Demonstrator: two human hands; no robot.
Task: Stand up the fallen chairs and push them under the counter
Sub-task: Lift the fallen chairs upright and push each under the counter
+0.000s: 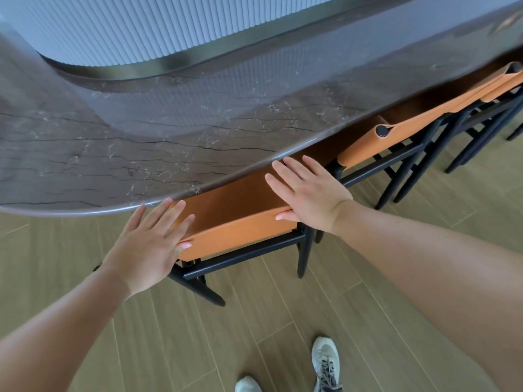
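Tabletop (113, 142): dark brown stone, marble-like, pale veins and dark cracks, polished, glossy rim. Column (141, 26) behind: pale ribbed panelling, matt, with dark brushed metal band (158, 65) at foot. Near chair (240, 236): tan leather-like backrest, smooth, slight sheen; frame black, matt. Second chair (396, 137): same tan sling, black frame. Floor (254, 335): wood-look planks, greenish-brown, matt. Shoes (325, 363): grey mesh fabric.

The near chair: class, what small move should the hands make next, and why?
Probably lift both hands away. The near chair stands upright, its orange backrest close to the counter edge, seemingly tucked in. The left hand and right hand lie with straight fingers on the backrest's ends, gripping nothing.
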